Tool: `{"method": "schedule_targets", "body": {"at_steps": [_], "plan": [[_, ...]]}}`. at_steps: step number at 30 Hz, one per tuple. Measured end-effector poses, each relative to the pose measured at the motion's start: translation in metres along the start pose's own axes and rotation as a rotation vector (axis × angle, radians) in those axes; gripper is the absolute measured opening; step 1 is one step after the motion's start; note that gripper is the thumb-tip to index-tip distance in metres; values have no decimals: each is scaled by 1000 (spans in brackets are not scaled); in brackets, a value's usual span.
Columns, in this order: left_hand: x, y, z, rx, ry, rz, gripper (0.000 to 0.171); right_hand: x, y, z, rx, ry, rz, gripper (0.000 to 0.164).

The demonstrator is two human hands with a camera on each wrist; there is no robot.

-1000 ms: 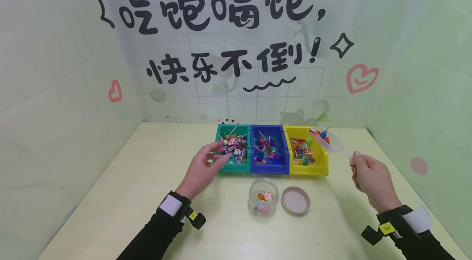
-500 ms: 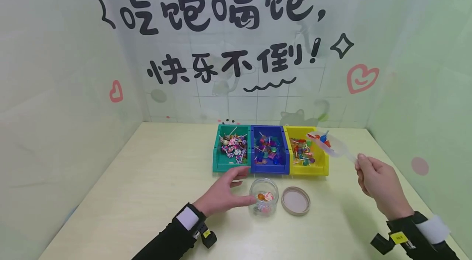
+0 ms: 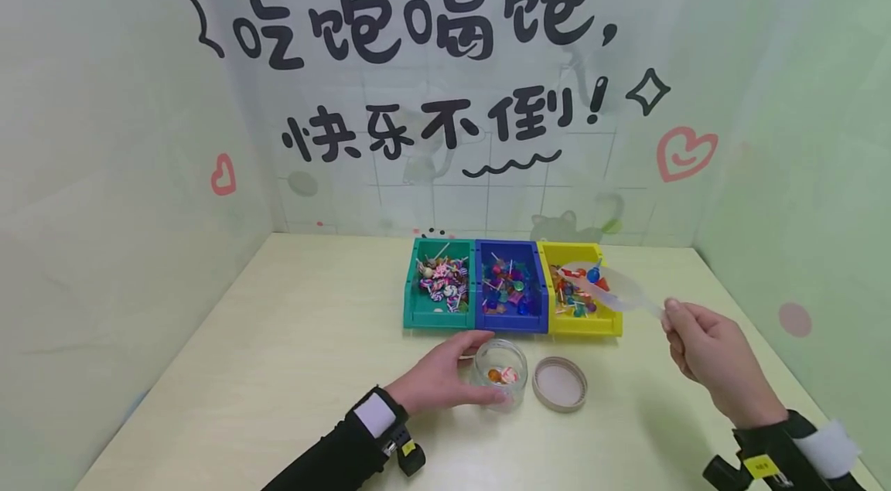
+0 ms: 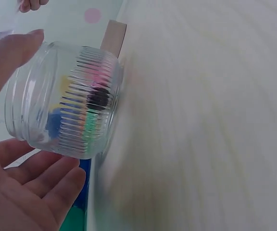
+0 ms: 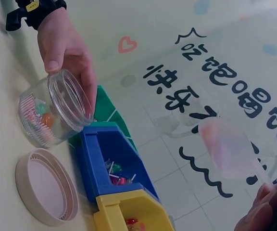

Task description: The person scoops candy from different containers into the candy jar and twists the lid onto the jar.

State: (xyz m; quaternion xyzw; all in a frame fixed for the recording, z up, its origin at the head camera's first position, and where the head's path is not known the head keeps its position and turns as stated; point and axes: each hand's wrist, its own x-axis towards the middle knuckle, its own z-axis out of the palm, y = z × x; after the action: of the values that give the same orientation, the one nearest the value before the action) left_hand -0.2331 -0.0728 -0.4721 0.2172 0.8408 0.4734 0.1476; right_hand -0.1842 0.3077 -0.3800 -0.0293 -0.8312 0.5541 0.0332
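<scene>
My left hand (image 3: 445, 379) holds a clear glass jar (image 4: 38, 98) that stands on the table, its thumb on the near side and its fingers on the far side. A few candies (image 3: 503, 376) lie inside the jar. In my right hand (image 3: 720, 359) the handle of a translucent plastic scoop (image 3: 624, 291) is pinched between thumb and fingers. Red and blue candies (image 3: 593, 274) sit in the scoop, which hangs over the yellow bin (image 3: 604, 327). Right of the jar lies its round pinkish lid (image 3: 560, 384), flat on the table.
A green bin (image 3: 435, 319) and a blue bin (image 3: 511, 323) stand joined beside the yellow one, each with small candies. The lettered back wall (image 3: 334, 205) rises behind them. Pale side walls (image 3: 800, 243) close in the table (image 3: 278, 344).
My left hand has come from the green bin down and right to the jar and taken hold of it. The loaded scoop first shifted slightly right, then left, further over the yellow bin.
</scene>
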Motion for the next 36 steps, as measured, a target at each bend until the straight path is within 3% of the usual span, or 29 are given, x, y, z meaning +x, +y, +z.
{"method": "schedule_targets", "body": {"at_steps": [5,12,21,31,36], "plan": [[1,-1,1,4,0,13,83,-5,-7,3,-26,-58,2,44],[1,-3,0,-26,-8,-4,82,-10,-16,9,-16,-106,-40,44],[-1,0,1,-27,-9,-27,82,-17,-26,20,-79,-162,-53,43],[1,-1,1,-35,-8,-49,80,-20,-30,27,-243,-202,-68,43],[0,0,1,-47,-9,-59,80,-20,-33,29,-271,-208,-50,42]]}}
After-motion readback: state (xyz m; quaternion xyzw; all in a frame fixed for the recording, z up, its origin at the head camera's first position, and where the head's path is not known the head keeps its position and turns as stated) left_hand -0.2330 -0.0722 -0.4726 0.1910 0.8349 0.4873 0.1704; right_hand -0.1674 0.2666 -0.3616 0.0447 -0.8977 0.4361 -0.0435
